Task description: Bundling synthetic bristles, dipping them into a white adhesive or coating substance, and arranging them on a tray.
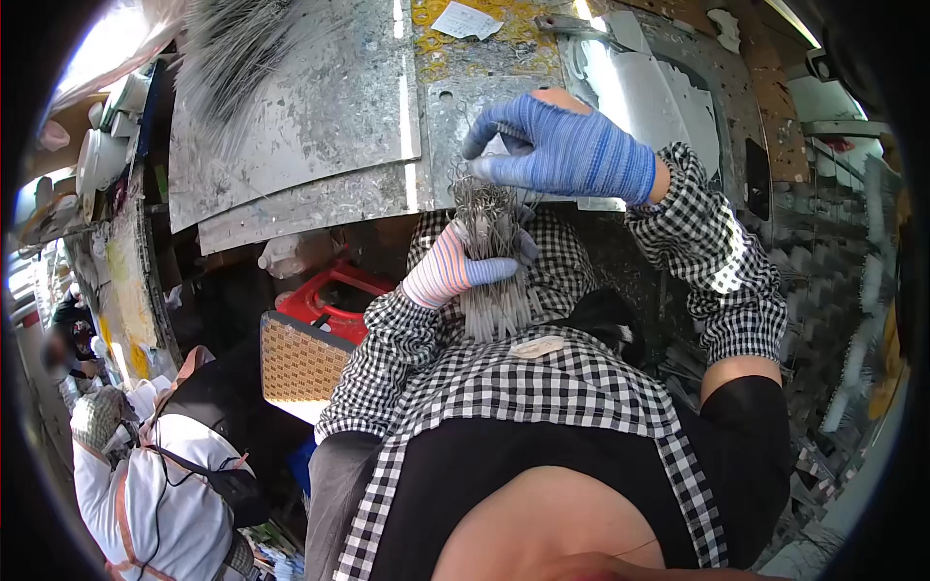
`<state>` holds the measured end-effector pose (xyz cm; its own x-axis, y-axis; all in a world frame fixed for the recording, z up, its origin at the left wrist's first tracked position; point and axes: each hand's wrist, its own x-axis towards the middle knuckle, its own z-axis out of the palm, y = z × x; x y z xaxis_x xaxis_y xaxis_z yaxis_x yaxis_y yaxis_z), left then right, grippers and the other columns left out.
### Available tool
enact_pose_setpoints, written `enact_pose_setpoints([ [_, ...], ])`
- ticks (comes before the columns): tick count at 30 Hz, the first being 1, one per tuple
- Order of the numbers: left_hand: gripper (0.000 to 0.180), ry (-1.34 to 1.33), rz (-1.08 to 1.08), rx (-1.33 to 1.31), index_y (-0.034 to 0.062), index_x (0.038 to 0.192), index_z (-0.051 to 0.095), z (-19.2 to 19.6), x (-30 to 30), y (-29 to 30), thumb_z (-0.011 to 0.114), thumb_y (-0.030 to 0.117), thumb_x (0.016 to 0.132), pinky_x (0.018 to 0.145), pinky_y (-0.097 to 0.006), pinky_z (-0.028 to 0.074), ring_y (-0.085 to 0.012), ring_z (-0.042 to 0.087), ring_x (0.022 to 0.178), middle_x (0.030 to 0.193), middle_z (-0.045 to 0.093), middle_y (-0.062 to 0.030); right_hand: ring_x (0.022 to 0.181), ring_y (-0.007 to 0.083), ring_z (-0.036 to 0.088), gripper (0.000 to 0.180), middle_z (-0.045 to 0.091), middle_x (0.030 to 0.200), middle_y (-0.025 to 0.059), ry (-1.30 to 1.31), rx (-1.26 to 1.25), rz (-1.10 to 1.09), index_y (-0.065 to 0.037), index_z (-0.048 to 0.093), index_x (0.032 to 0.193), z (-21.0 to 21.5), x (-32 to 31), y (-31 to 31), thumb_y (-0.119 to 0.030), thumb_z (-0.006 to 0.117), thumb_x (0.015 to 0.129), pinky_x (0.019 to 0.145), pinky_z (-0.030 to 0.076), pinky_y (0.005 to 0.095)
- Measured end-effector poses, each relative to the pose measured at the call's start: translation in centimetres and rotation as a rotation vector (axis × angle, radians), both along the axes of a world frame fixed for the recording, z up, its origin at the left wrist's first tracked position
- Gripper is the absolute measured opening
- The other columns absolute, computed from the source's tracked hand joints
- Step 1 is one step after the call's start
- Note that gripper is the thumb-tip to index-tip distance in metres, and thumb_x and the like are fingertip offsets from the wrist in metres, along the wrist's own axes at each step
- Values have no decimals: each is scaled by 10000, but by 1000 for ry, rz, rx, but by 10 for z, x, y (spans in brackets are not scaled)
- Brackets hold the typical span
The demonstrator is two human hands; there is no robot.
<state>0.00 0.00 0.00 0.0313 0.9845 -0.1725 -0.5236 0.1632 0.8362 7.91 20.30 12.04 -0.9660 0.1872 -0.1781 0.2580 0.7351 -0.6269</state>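
My left hand (pixel 453 266), in a striped knit glove, grips a thick upright bundle of thin metal wires (pixel 492 261) in front of my chest. My right hand (pixel 562 147), in a blue knit glove, hovers over the top of the bundle with its fingers pinched at the wire tips. Both sleeves are black-and-white checked. The lower ends of the wires hang down against my checked apron (pixel 542 382).
A scratched metal worktop (pixel 310 126) lies ahead, with a loose pile of wires (pixel 228 48) at its far left. A red crate (pixel 334 300) and a woven box (pixel 295 360) sit below it. Another person in white (pixel 155 484) crouches lower left. Stacked metal parts (pixel 833 290) fill the right.
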Motion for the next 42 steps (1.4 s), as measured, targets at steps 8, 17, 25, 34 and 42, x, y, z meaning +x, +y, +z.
enact_pose_setpoints([
  [8,390,59,33,-12,17,1208,646,-1,12,12,756,27,834,916,-336,544,-156,674,997,1072,715,-67,609,79,503,268,576,693,-26,138,-11,68,-119,717,966,-8,0,9,-379,722,899,590,448,262],
  [17,555,-104,88,-27,14,1319,558,-21,0,5,778,58,811,945,-357,533,-184,666,1028,1073,702,-75,492,38,411,137,562,707,-12,1011,-648,-250,-77,572,1032,79,19,57,-211,550,1015,440,340,193],
  [25,665,-178,107,-58,22,1354,515,-30,-4,1,796,91,755,980,-390,524,-222,657,1075,1140,682,-95,633,210,704,272,685,664,67,127,-218,-170,-103,714,1059,-18,40,-38,-330,712,908,654,573,333],
  [34,621,-175,124,-25,14,1320,558,-31,-3,1,795,97,752,1004,-372,509,-216,651,1089,1148,682,-83,755,269,721,272,722,839,121,240,-111,-175,-74,705,1055,-45,44,-43,-291,709,890,705,570,352],
  [42,584,-115,22,-73,17,1319,570,-29,-4,5,787,94,782,933,-349,530,-187,651,1023,1077,687,-77,753,233,721,249,725,840,129,299,-97,-175,-48,691,1032,-51,44,-28,-261,681,903,711,566,356],
])
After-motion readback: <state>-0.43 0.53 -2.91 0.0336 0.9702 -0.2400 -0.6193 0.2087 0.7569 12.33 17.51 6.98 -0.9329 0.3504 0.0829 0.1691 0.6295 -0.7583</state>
